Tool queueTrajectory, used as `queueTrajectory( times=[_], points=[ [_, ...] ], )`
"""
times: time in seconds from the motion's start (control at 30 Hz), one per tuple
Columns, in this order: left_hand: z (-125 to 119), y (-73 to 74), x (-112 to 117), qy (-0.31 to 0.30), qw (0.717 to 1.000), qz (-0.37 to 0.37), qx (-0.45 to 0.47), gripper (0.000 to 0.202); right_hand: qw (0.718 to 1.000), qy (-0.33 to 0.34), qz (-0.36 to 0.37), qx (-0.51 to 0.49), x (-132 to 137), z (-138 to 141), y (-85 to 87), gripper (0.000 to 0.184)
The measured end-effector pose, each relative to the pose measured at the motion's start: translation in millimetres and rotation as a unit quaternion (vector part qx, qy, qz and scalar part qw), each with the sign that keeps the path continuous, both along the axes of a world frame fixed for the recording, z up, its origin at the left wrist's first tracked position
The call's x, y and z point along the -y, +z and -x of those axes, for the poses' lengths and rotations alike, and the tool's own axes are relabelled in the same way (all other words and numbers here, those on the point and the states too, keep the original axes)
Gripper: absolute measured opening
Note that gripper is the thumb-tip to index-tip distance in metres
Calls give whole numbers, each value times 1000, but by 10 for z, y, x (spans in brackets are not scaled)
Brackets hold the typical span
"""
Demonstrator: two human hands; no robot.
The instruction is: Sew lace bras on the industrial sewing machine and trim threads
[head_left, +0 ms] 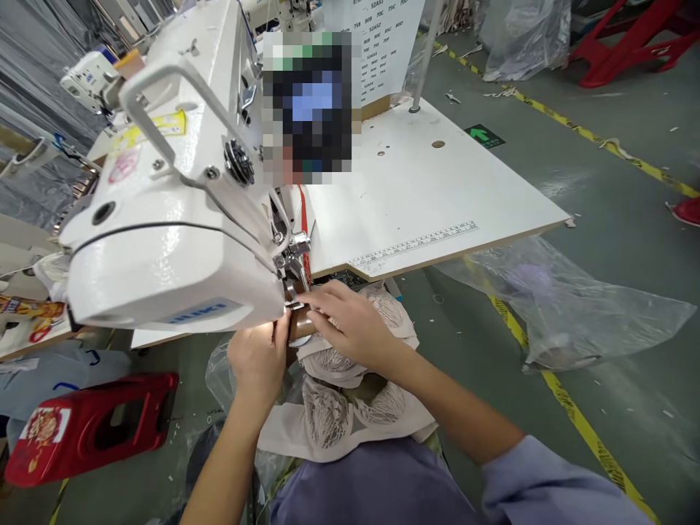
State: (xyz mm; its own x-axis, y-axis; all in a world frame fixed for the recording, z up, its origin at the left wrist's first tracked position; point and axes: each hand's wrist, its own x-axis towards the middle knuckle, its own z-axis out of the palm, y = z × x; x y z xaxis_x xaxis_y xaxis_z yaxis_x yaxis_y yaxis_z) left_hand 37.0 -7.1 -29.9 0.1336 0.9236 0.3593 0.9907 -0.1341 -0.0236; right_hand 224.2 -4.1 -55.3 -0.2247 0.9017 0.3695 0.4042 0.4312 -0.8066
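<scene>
A white sewing machine (175, 270) stands on the left with its needle area lit. My left hand (257, 361) is closed at the near side of the presser foot (295, 305), thumb pointing up at it; what its fingers grip is hidden. From the right, my right hand (353, 324) reaches to the same spot, its fingers stretched out and the thumb apart from them. Under its palm lies a beige lace bra (333, 361), bunched below the needle. Another beige bra (328, 415) with lace cups spreads across my lap. A red strip (304, 233) hangs behind the needle.
The white tabletop (437, 182) has a printed ruler (415, 244) along its near edge. A size chart (383, 44) stands behind it. Red stools (103, 423) (628, 36) stand on both sides. A clear plastic bag (580, 306) lies on the floor at right.
</scene>
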Motion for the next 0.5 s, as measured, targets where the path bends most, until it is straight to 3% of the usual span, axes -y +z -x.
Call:
queueTrajectory(
  times=[0.07,0.2,0.37,0.43,0.5],
  points=[
    [24,10,-8,-13,1000,9,0,50,999,21,-20,25,-120,117,35,30],
    [74,31,-28,-24,999,26,-4,55,999,36,8,21,-208,159,36,24],
    [46,136,-22,-66,992,94,-45,38,999,44,24,16,-266,153,123,18],
    [27,208,28,-89,991,82,-47,34,999,31,29,25,-289,191,159,10],
    [51,283,119,-142,989,28,-13,24,999,13,25,41,-284,226,176,15]
  ],
)
